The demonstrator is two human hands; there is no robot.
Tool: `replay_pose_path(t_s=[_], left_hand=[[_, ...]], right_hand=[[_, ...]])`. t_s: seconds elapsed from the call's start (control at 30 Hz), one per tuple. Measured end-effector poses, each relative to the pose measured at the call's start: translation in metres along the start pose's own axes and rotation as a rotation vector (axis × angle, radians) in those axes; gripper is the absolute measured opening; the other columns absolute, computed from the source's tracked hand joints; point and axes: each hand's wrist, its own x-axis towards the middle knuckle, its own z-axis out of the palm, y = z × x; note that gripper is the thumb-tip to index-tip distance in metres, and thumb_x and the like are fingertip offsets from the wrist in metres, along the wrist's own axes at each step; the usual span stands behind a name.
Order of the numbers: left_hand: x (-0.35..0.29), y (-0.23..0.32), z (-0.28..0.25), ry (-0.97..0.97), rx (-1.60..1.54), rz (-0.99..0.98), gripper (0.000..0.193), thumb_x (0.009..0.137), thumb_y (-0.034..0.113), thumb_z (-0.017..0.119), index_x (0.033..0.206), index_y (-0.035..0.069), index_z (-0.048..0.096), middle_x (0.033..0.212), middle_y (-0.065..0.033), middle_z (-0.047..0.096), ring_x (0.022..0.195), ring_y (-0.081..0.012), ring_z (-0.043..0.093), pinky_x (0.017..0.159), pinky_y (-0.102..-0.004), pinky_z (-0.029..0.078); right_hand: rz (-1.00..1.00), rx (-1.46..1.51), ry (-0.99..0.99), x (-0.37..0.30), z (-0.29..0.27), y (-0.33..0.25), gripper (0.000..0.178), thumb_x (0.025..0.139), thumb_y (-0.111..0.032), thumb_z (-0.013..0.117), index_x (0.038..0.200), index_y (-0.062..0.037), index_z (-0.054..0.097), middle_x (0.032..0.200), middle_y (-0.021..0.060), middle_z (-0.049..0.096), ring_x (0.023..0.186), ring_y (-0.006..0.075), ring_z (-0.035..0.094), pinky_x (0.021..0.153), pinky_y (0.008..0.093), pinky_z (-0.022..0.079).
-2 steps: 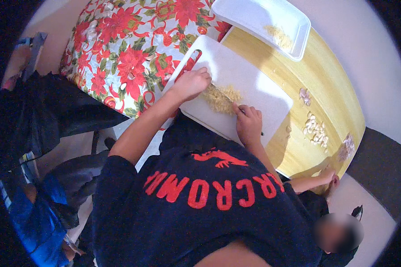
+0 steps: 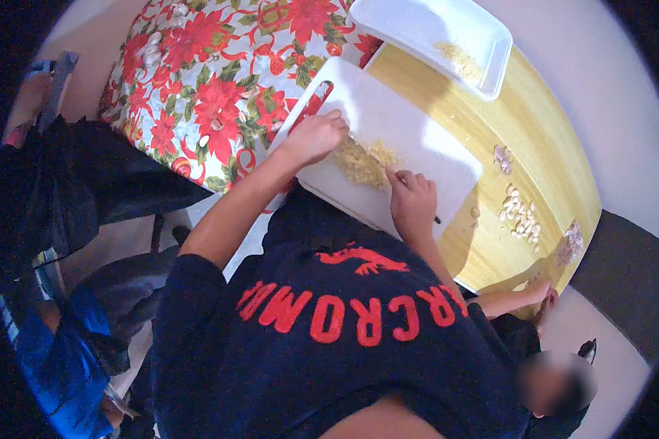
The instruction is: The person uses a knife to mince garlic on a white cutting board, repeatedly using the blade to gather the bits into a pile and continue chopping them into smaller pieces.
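Observation:
A white cutting board (image 2: pixel 436 157) lies at the near edge of the table. On its middle is a pale yellow heap of minced garlic (image 2: pixel 362 174). A knife (image 2: pixel 373 156) crosses the heap, its blade partly lost among the bits. My right hand (image 2: pixel 414 203) is closed round the handle, whose dark end shows beside the palm. At the blade's far-left end, my left hand (image 2: pixel 319 139) is closed with its fingertips pinched on the tip; the fingers cover that end.
A white tray (image 2: pixel 499 73) with some minced garlic stands at the far right. On the yellow table lie peeled garlic cloves (image 2: pixel 520 214) and skins (image 2: pixel 570 245). Another person's hands (image 2: pixel 540 291) work at the right edge. Garlic bulbs (image 2: pixel 152 50) sit on the poinsettia tablecloth (image 2: pixel 216 110).
My right hand has shifted slightly right with the knife handle, and the blade's angle over the garlic has changed a little. The left hand stays nearly in place.

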Motion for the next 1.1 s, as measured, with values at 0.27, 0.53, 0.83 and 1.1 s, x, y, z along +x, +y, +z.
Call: replay_pose_path(t_s=[0.27, 0.53, 0.83, 1.1], left_hand=[[0.0, 0.001, -0.003, 0.014, 0.016, 0.04, 0.008, 0.065, 0.007, 0.052, 0.071, 0.003, 0.055, 0.075, -0.0059, 0.054, 0.084, -0.0201, 0.052, 0.065, -0.0293, 0.049], [-0.004, 0.005, -0.004, -0.054, 0.055, 0.06, 0.011, 0.065, 0.009, 0.05, 0.074, 0.003, 0.054, 0.074, -0.0058, 0.052, 0.082, -0.0192, 0.051, 0.066, -0.0291, 0.047], [0.034, -0.004, -0.01, -0.011, 0.046, 0.145, 0.009, 0.065, 0.007, 0.052, 0.071, 0.002, 0.057, 0.076, -0.0068, 0.055, 0.084, -0.0201, 0.053, 0.062, -0.0305, 0.05], [0.09, 0.004, 0.008, -0.02, 0.053, 0.211, 0.012, 0.068, 0.007, 0.051, 0.079, 0.004, 0.055, 0.08, -0.0059, 0.055, 0.085, -0.0204, 0.051, 0.066, -0.0311, 0.048]], right_hand=[[0.058, 0.082, -0.109, 0.003, -0.001, 0.007, 0.032, 0.068, -0.003, 0.055, 0.097, -0.0147, 0.062, 0.078, 0.0016, 0.055, 0.069, 0.0193, 0.051, 0.062, 0.0314, 0.041], [0.132, 0.119, -0.164, -0.013, 0.001, -0.012, 0.031, 0.069, -0.004, 0.055, 0.096, -0.0168, 0.062, 0.079, 0.0025, 0.056, 0.071, 0.0206, 0.053, 0.061, 0.0329, 0.044], [0.096, 0.117, -0.067, 0.003, -0.002, 0.031, 0.029, 0.07, -0.004, 0.055, 0.095, -0.0146, 0.063, 0.081, 0.0044, 0.057, 0.072, 0.0222, 0.054, 0.064, 0.0322, 0.045], [0.082, 0.055, 0.09, 0.003, 0.006, 0.082, 0.031, 0.07, -0.003, 0.055, 0.098, -0.0127, 0.062, 0.083, 0.006, 0.057, 0.073, 0.0226, 0.054, 0.065, 0.032, 0.045]])
